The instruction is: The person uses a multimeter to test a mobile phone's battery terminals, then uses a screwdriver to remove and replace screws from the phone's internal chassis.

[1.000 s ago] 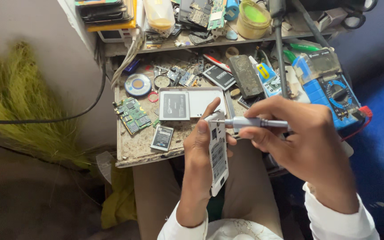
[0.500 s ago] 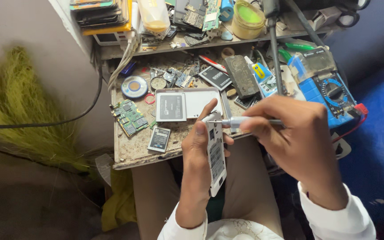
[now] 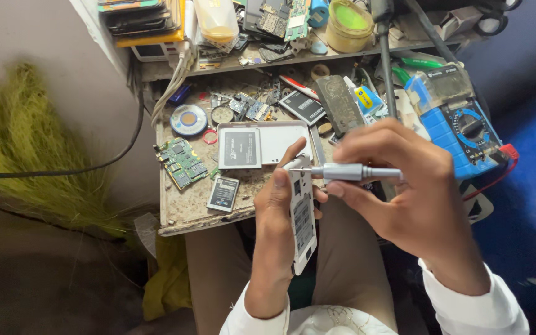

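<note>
At the lower centre of the frame the left hand (image 3: 278, 214) is closed around a white opened phone (image 3: 301, 217), holding it upright on edge over the lap, its inner side facing right. The right hand (image 3: 404, 192), at centre right, pinches a grey screwdriver (image 3: 342, 172) held level, its thin tip touching the phone's top end just beside the left thumb. Beyond the hands, on the worn bench (image 3: 184, 208), a small battery (image 3: 224, 193) lies near the front edge, a green circuit board (image 3: 181, 162) to its upper left, and a white back cover (image 3: 262, 144) with a dark battery in it at centre. A blue multimeter (image 3: 460, 127) sits at the upper right, and a yellow-green tub (image 3: 350, 23) stands on the shelf at the top.
</note>
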